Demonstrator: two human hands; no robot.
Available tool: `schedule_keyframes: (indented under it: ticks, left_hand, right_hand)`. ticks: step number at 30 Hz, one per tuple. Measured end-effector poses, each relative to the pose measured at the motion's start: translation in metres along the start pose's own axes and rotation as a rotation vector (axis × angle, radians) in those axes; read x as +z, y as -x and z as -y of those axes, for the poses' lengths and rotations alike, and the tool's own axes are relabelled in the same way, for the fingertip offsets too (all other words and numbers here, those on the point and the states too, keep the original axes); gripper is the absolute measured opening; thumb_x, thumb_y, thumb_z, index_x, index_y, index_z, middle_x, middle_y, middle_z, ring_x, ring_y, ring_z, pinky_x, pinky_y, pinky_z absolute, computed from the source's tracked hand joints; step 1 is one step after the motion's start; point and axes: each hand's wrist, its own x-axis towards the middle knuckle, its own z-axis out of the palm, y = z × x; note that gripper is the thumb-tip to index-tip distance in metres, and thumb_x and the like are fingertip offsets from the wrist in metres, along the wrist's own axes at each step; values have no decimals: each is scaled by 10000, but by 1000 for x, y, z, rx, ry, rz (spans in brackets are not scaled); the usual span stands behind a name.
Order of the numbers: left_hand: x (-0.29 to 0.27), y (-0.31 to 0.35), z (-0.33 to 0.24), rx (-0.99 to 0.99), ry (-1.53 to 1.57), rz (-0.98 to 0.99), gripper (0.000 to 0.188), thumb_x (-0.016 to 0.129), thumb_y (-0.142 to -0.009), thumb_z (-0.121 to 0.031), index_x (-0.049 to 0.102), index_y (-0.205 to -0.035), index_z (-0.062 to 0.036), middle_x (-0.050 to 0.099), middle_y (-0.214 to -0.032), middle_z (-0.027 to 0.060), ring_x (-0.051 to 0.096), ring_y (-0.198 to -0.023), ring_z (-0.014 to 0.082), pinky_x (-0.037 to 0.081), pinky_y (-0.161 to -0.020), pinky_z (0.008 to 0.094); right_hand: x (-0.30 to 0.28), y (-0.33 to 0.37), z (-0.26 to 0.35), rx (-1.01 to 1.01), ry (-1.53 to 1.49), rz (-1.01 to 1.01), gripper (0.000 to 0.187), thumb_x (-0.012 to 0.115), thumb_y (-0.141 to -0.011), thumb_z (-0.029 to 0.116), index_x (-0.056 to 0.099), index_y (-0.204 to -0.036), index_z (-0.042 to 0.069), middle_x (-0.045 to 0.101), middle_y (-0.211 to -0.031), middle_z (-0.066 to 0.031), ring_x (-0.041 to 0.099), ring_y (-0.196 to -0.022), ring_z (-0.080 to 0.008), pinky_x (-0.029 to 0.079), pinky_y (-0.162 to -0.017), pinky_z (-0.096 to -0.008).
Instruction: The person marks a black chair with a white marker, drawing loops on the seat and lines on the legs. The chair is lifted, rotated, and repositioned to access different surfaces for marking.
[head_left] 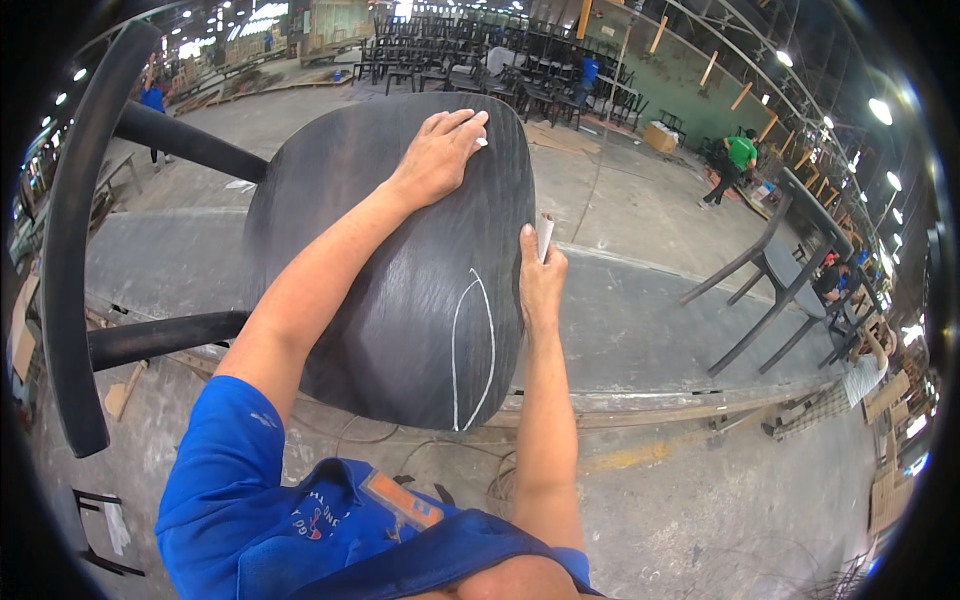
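A black wooden chair stands tipped on a long grey bench, its broad rounded seat (400,250) facing me and its curved backrest (65,240) at the left. A white outline shaped like a narrow leaf (474,350) is drawn on the seat's lower right. My left hand (435,160) rests on the upper part of the seat, fingers closed on a small white piece (481,141), too covered to name. My right hand (542,285) grips the seat's right edge, its fingers partly hidden. A pale folded strip (545,238) sticks up between its thumb and fingers.
The grey bench (630,310) runs across beneath the chair. Another black chair (775,265) stands on it at the right, with people beyond. A person in green (740,152) is farther back. Many dark chairs (440,55) are stacked at the rear. Cables (500,478) lie on the floor.
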Motion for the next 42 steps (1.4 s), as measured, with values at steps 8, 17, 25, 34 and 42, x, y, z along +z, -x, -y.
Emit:
schedule_keyframes:
  ticks: [8,17,25,34,42]
  left_hand:
    - [1,4,0,-41,40,-23,352,548,-876,-110,494,-1217,-42,582,-1103,156,510,-1092,295,369,-926,408]
    - [-6,-9,10,11,21,1,390,551,-873,-115,476,-1245,-29,608,-966,114,518,-1016,270,383,-846,388]
    - [-30,1,27,106,45,107,369,565,-855,-84,500,-1215,-36,605,-960,113,529,-993,280,410,-857,390]
    - [-3,-25,26,-205,71,-335,174,669,-796,-116,638,-963,-77,613,-825,57,581,-676,193,473,-622,299]
    - [3,-37,20,-296,48,-397,155,705,-757,-188,673,-889,-114,651,-840,7,591,-810,198,485,-701,325]
  right_hand:
    - [1,-3,0,13,76,-31,489,572,-900,403,582,-814,-78,494,-651,-31,427,-653,-118,390,-604,-310]
    - [-2,9,8,21,83,-27,454,584,-891,414,597,-792,-29,491,-684,7,429,-683,-91,376,-625,-265]
    - [2,10,4,-18,8,-57,466,577,-900,398,491,-655,11,388,-582,14,344,-585,-94,314,-524,-301]
    - [1,14,10,-15,46,-57,478,574,-899,407,475,-643,16,401,-582,9,358,-581,-94,318,-517,-306]
    - [3,14,5,-16,41,-49,462,583,-897,396,518,-691,-12,432,-609,7,381,-612,-96,337,-545,-294]
